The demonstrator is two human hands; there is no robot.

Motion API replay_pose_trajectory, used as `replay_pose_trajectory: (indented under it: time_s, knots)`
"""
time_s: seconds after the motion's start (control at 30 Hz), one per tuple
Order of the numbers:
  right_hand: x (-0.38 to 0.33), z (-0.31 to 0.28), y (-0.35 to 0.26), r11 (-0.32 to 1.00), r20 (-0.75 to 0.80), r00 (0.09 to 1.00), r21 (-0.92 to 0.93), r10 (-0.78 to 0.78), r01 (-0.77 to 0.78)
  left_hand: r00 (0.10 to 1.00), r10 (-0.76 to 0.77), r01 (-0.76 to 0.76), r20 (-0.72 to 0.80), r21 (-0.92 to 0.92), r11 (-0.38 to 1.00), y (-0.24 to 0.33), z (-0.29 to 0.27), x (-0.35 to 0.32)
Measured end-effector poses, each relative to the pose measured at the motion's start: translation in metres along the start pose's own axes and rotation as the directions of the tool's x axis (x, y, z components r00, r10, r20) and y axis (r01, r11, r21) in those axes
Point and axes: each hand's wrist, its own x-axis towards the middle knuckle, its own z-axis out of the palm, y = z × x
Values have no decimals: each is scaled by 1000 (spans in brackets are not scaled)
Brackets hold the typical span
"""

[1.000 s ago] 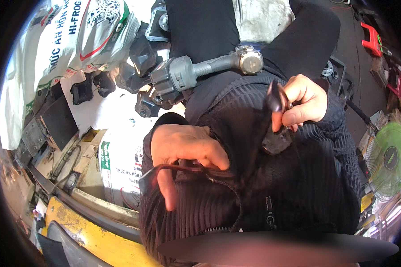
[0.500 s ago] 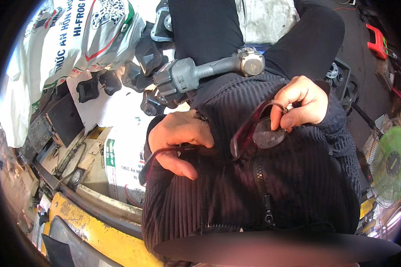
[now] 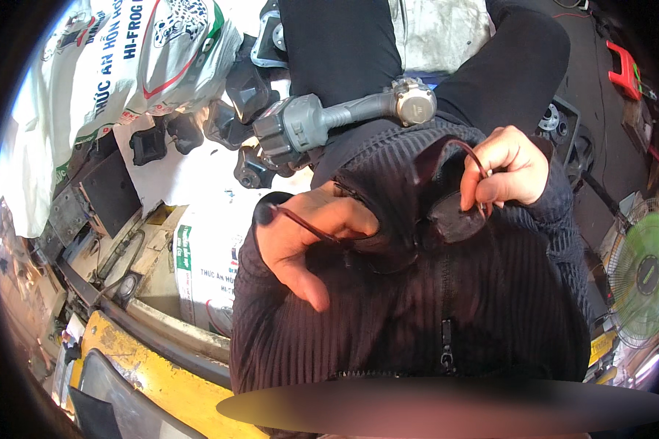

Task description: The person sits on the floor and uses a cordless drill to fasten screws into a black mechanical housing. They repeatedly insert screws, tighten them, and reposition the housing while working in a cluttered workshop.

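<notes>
A pair of glasses (image 3: 459, 217) with a dark reddish frame is in front of my dark ribbed jacket (image 3: 410, 314). My right hand (image 3: 507, 170) pinches its frame and lens edge between thumb and fingers. One temple arm arches up toward my lap; the other crosses the fingers of my left hand (image 3: 307, 238). That hand's fingers curl into the jacket cloth beside the glasses, its thumb stretched out apart. The fingertips and the far lens are hidden by cloth. A grey power tool (image 3: 329, 117) with a round metal head lies across my lap, touched by neither hand.
Large white printed sacks (image 3: 161, 66) stand at the far left, with several black moulded parts (image 3: 245, 91) beside them. A yellow metal edge (image 3: 161, 373) runs along the lower left. A green fan (image 3: 646, 271) stands at the right, and a red tool (image 3: 622, 69) lies on the dark floor.
Both hands have shifted slightly to the right. The glasses have tilted: one temple arm now arches higher near my right hand, and the other's tip has risen over my left hand.
</notes>
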Motion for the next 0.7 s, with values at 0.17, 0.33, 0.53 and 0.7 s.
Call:
replay_pose_trajectory:
  time_s: [0.17, 0.33, 0.53, 0.7]
  knots:
    - [-1, 3, 3, 999, 40, 998, -4, 46, -46, 999, 48, -48, 5, -44, 998, -2, -4, -7]
    - [-2, 7, 0, 999, 1, 1000, 41, 7, -7, 859, -254, 138, -444, -277, 951, 7, 5, -21]
    - [-31, 3, -44, 855, -178, 868, -350, -463, 384, 388, -655, 818, -649, -85, 569, 6, -13, -35]
    - [-42, 10, -76, 613, -50, 690, -510, -722, 604, 665, -287, 698, -689, 436, 568, 77, -22, 13]
